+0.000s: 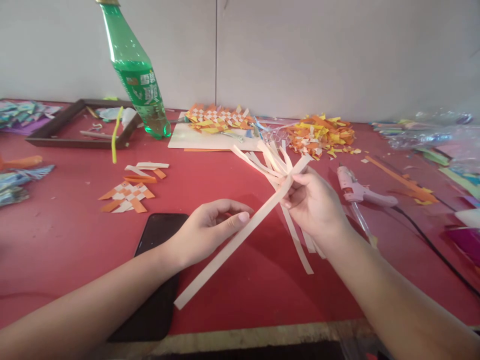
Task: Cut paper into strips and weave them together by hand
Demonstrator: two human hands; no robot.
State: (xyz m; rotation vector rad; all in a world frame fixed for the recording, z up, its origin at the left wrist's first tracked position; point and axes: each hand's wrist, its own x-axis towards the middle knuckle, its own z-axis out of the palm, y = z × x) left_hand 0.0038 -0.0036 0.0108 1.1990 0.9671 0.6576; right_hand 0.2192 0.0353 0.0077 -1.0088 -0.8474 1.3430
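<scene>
Several cream paper strips (287, 186) are pinched in my right hand (315, 205) above the red tabletop (225, 305); my left hand (208, 231) curves loosely, thumb and fingers apart, beside the longest strip (225, 254).

One left hand (215, 227), one right hand (313, 197). Beyond the left: one green bottle (137, 82), one dark frame (78, 143), one small woven piece (127, 195). Under its wrist, one phone (153, 315). Right of the right, one glue gun (350, 187). Pale strips (217, 261) there: several (too overlapped to count).
</scene>
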